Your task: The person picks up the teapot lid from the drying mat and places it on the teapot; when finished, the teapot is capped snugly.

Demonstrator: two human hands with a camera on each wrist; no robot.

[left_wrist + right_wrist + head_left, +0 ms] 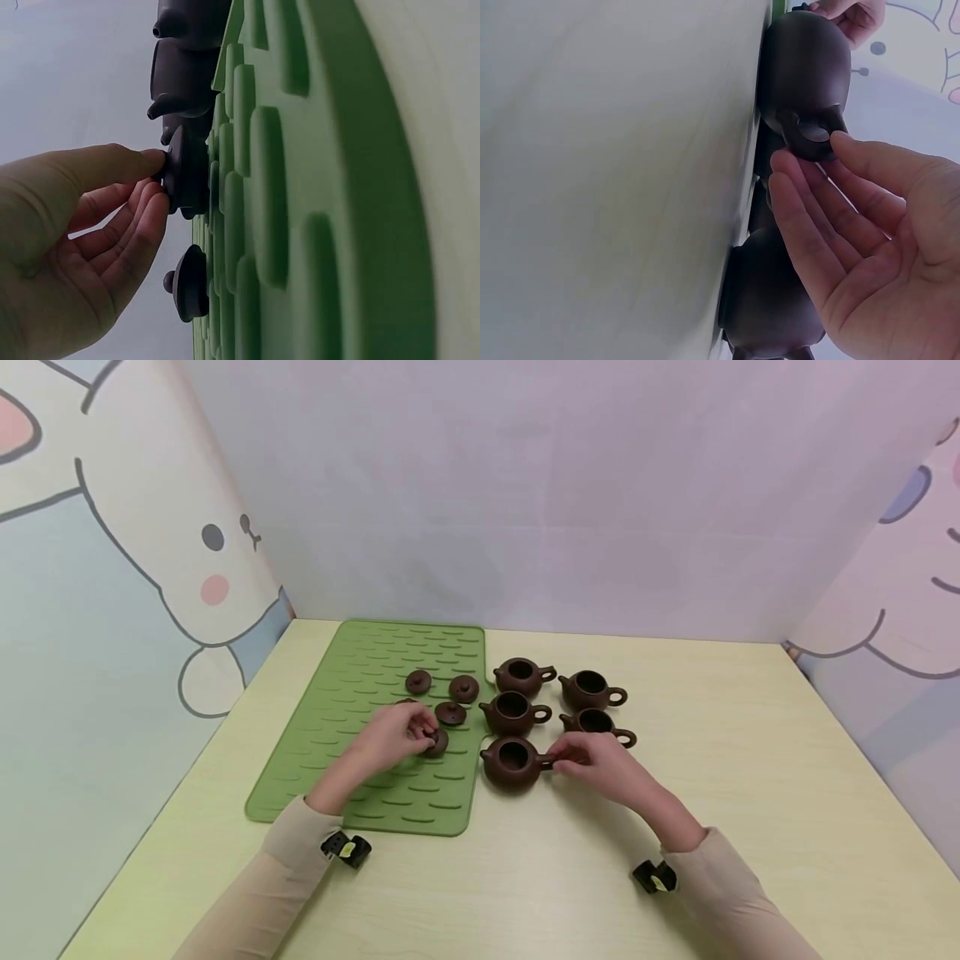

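Note:
My left hand pinches the knob of a dark brown teapot lid at the green mat; in the left wrist view the lid stands close to the mat's ridges, and whether it touches them I cannot tell. Thumb and fingers of my right hand hold the handle of the nearest lidless teapot, which sits upright beside the mat's right edge. The right wrist view shows that teapot with the thumb and fingertips at its loop handle.
Several other lids, one a lid near the mat's edge, lie on the green mat. More lidless teapots, among them a teapot at the back right, stand on the pale table. A white wall bounds the back.

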